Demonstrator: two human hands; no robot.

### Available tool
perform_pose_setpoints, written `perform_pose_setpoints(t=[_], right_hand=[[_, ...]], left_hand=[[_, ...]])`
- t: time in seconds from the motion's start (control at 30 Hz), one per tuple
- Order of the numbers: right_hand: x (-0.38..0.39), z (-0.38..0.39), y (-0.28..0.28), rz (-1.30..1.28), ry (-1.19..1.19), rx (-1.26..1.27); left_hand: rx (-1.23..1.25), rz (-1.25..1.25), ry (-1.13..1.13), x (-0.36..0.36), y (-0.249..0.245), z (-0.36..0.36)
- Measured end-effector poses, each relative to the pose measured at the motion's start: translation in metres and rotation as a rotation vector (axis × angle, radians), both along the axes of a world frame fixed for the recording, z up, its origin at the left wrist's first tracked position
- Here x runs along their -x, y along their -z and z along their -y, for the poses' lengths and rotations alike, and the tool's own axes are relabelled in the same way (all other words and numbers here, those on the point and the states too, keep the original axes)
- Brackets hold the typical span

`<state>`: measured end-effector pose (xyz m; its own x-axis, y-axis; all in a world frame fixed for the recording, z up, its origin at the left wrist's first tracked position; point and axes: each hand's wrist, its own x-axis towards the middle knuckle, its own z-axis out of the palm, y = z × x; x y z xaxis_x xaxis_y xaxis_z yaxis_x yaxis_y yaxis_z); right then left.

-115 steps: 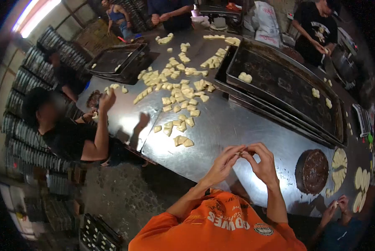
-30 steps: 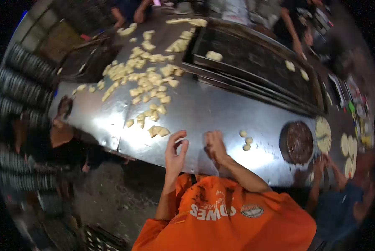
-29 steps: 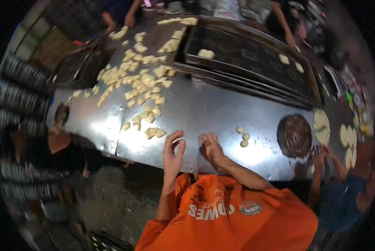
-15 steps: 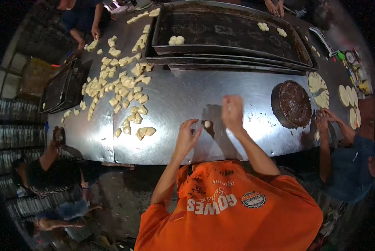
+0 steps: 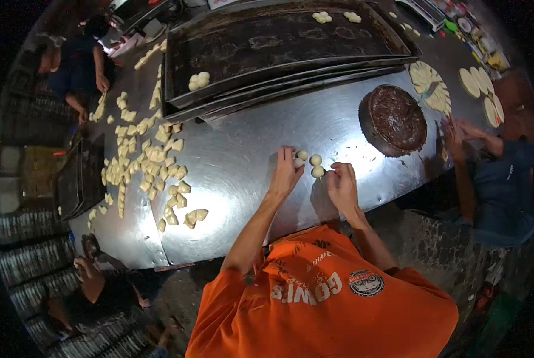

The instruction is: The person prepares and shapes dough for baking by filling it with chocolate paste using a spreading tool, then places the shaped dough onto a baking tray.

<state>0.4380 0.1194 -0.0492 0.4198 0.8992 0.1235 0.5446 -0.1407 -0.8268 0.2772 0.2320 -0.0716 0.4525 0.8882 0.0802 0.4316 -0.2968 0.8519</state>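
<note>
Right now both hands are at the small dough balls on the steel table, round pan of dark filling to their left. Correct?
Not quite. The head view shows the round pan of dark filling to their right. The left hand and right hand are at the small dough balls on the steel table.

The orange shirt (image 5: 314, 298) bore white letters reading "GOWES", upside down from above; the print on its round badge (image 5: 366, 283) stayed unreadable.
</note>
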Motion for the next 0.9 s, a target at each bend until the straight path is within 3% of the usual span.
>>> perform_pose_setpoints(t=[0.13, 0.2, 0.37, 0.43, 0.5, 0.57, 0.63, 0.7, 0.77, 0.9], right_hand=[[0.014, -0.008, 0.021, 0.019, -0.066, 0.038], [0.019, -0.023, 0.035, -0.054, -0.034, 0.021], [0.024, -0.019, 0.024, -0.179, -0.041, 0.008], [0.015, -0.021, 0.02, -0.031, -0.077, 0.024], [0.003, -0.036, 0.016, 0.182, -0.229, -0.024], [-0.008, -0.059, 0.028, 0.162, -0.313, -0.025], [-0.013, -0.078, 0.011, 0.028, -0.475, 0.1], [-0.012, -0.077, -0.013, -0.003, -0.517, 0.105], [-0.002, -0.064, -0.031, -0.111, -0.604, 0.032], [0.033, -0.036, 0.002, -0.141, -0.758, 0.113]], left_hand=[[-0.117, -0.193, 0.067, 0.004, 0.001, -0.003], [0.048, -0.077, 0.135, 0.006, 0.011, -0.007], [0.085, 0.02, 0.161, 0.007, -0.002, -0.011], [0.057, 0.052, 0.179, 0.009, -0.004, -0.014], [0.054, -0.037, 0.34, 0.011, 0.001, -0.028], [-0.008, -0.152, 0.385, 0.01, 0.003, -0.039], [0.287, 0.026, 0.403, 0.009, -0.011, -0.047], [0.104, 0.117, 0.297, 0.022, -0.029, -0.032], [0.081, 0.085, 0.221, 0.041, -0.053, -0.004], [0.109, 0.033, 0.077, 0.069, -0.01, 0.053]])
